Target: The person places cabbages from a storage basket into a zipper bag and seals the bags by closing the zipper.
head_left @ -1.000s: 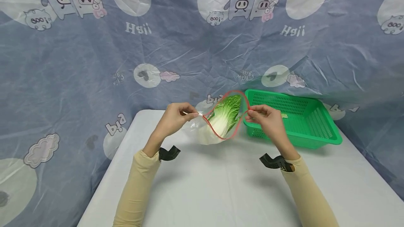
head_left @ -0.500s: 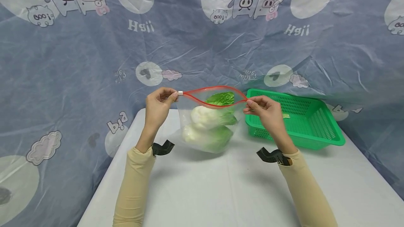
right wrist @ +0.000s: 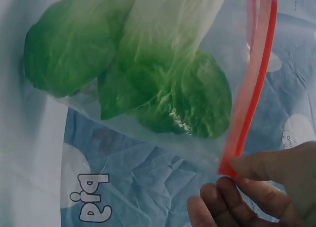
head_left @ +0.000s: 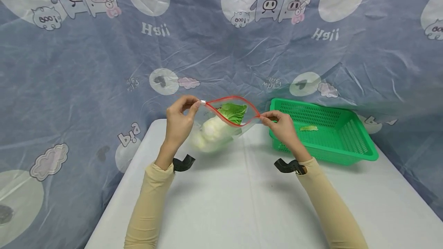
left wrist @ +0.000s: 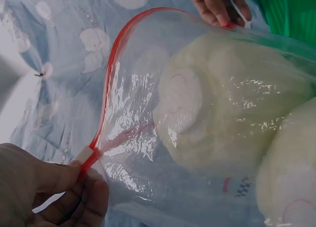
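Observation:
A clear zipper bag (left wrist: 133, 103) with a red rim hangs between my two hands, its mouth parted. Inside lie napa cabbages (head_left: 212, 129); two pale root ends show in the left wrist view, and green leaf tops (right wrist: 163, 94) in the right wrist view. My left hand (head_left: 180, 118) pinches the rim's left end beside a white slider (left wrist: 85, 154). With thumb and fingers, my right hand (head_left: 281, 126) pinches the rim's right corner. The bag is tilted, its lower part swung to the left above the table.
A green perforated basket (head_left: 325, 153) stands at the right rear of the white table (head_left: 221, 203), close by my right hand. One loose cabbage leaf (head_left: 308, 128) lies in it. A patterned blue-grey cloth (head_left: 207, 57) hangs behind the table.
The bag was first lifted and swung so its cabbages showed from the side, then tilted with its bottom to the left. My right hand has moved left, nearer the left hand.

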`<state>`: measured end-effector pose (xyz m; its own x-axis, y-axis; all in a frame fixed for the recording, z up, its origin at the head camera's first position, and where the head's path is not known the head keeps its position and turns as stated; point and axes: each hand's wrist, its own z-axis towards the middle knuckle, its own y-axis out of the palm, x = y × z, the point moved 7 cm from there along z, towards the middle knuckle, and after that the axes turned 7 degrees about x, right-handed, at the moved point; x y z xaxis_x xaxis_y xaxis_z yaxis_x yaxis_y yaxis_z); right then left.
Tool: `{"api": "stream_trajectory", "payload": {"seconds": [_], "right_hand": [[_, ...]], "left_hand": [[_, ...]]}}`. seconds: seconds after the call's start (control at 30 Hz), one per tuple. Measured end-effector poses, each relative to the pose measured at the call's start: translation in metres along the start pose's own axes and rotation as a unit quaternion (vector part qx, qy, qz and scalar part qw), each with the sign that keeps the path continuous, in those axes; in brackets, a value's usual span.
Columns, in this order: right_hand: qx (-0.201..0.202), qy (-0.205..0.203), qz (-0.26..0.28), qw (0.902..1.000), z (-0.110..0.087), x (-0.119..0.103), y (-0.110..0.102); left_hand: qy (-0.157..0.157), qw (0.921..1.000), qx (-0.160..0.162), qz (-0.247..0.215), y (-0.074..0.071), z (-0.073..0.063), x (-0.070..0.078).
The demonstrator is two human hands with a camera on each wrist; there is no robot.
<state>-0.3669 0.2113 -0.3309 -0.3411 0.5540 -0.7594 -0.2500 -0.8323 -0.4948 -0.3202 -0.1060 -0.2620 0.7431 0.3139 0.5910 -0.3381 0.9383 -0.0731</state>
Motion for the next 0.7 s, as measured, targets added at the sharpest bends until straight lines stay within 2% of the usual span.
{"api": "stream_trajectory", "payload": {"seconds": [0.13, 0.23, 0.37, 0.43, 0.57, 0.7], "right_hand": [[0.004, -0.048, 0.004, 0.9989, -0.004, -0.022, -0.002], [-0.019, -0.116, -0.004, 0.9931, -0.012, -0.054, 0.001], [-0.062, -0.217, -0.032, 0.9736, -0.025, -0.097, 0.012], [-0.073, -0.258, -0.039, 0.9625, -0.03, -0.11, 0.017], [-0.07, -0.296, -0.034, 0.9521, -0.038, -0.12, 0.021], [-0.062, -0.31, -0.033, 0.9482, -0.042, -0.118, 0.023]], "left_hand": [[0.025, 0.999, -0.035, 0.012, 0.016, -0.007, 0.009], [0.041, 0.9966, -0.071, 0.01, 0.032, -0.015, 0.018], [0.058, 0.9911, -0.12, 0.0, 0.051, -0.028, 0.032], [0.064, 0.9881, -0.14, -0.004, 0.059, -0.034, 0.037], [0.069, 0.9842, -0.163, -0.013, 0.068, -0.041, 0.042], [0.058, 0.9834, -0.17, -0.019, 0.071, -0.043, 0.041]]}}
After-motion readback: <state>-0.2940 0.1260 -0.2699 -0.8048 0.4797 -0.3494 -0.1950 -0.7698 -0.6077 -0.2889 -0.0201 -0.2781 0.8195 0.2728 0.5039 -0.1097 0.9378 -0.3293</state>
